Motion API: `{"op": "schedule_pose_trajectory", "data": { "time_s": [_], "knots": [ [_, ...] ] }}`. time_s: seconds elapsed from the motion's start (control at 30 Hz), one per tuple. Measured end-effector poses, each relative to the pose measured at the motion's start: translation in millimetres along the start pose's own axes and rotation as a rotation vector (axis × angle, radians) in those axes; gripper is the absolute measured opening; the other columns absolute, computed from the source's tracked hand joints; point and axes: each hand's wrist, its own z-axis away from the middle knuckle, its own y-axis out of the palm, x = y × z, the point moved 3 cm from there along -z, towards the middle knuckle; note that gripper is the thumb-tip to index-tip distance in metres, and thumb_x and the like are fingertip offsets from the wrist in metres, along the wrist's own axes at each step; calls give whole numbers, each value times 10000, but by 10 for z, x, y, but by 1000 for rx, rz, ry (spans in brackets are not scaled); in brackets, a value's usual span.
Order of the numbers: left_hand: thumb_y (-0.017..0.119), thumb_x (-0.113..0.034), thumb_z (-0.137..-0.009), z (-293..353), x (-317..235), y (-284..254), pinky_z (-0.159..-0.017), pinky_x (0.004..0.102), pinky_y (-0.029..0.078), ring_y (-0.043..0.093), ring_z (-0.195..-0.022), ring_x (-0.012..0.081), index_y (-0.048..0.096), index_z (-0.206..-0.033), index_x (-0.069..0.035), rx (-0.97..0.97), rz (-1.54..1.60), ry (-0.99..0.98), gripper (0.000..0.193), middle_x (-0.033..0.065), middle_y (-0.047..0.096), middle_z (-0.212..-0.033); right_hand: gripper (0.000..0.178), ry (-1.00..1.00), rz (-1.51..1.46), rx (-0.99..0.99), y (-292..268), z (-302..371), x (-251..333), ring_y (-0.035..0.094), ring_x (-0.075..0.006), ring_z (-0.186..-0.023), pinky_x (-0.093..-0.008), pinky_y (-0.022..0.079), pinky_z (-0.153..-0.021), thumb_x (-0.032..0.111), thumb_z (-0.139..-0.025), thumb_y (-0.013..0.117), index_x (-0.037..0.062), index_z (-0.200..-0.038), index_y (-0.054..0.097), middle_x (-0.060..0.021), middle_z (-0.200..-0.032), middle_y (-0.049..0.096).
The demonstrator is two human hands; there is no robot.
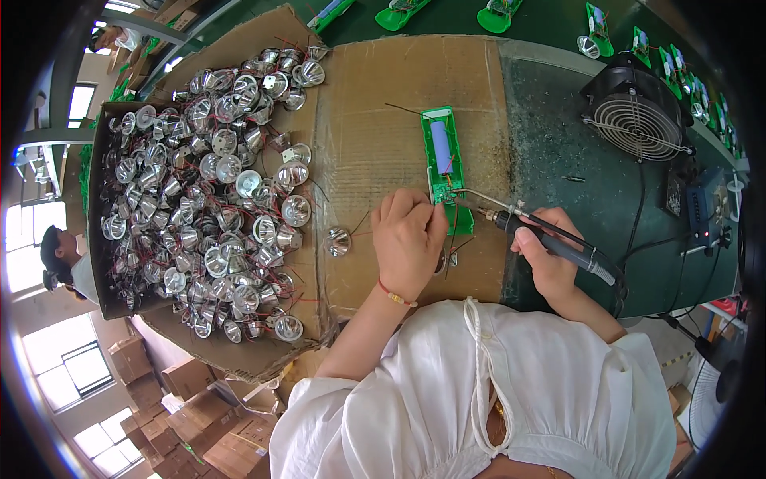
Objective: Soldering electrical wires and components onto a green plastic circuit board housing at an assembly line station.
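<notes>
Right hand [554, 270] closed round iron [565, 248]. Left hand [408, 246]: fingers bent together at green case [457, 160], cannot tell hold. Any print on blue unit [702, 211] too small to read.

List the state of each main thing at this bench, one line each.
Green casing: open, insides exposed
Blue battery: lying inside the casing
Left hand: fingers at the casing's edge
Right hand: closed around the soldering iron
Soldering iron: held, tip end over the casing
Cardboard box: open, heaped with reflectors
Black fan: standing; running or not, unclear
</notes>
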Motion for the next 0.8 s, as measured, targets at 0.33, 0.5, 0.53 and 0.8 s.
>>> {"op": "schedule_pose_trajectory", "data": {
  "time_s": [0.33,0.5,0.53,0.8],
  "knots": [
    [614,-81,-769,-25,-12,15,-686,372,406,527,-751,269,623,-664,-2,34,82,-120,132,87,568,-782,130,24,50,8,20,-25,37,566,-71,-591,-209,454,-546,59,-801,656,-3,-847,552,-49,-672,609],
    [621,-102,-763,1,43,41,-690,376,389,531,-764,254,620,-644,-20,59,122,-148,145,59,569,-789,134,-73,164,22,36,-33,98,519,-55,-550,-211,418,-508,65,-789,671,2,-824,558,-31,-637,581],
    [632,-120,-756,3,60,53,-697,384,372,537,-784,242,620,-650,-34,65,115,-154,137,34,573,-801,138,-126,254,40,43,-31,116,503,-51,-539,-213,407,-497,70,-787,676,3,-821,560,-27,-630,573],
    [630,-126,-757,-93,85,69,-707,386,376,536,-790,248,618,-647,-36,54,97,-135,143,39,577,-804,148,-228,185,50,-46,-60,77,604,-143,-641,-250,499,-590,44,-839,594,-48,-922,513,-111,-793,600]
  ]
}}
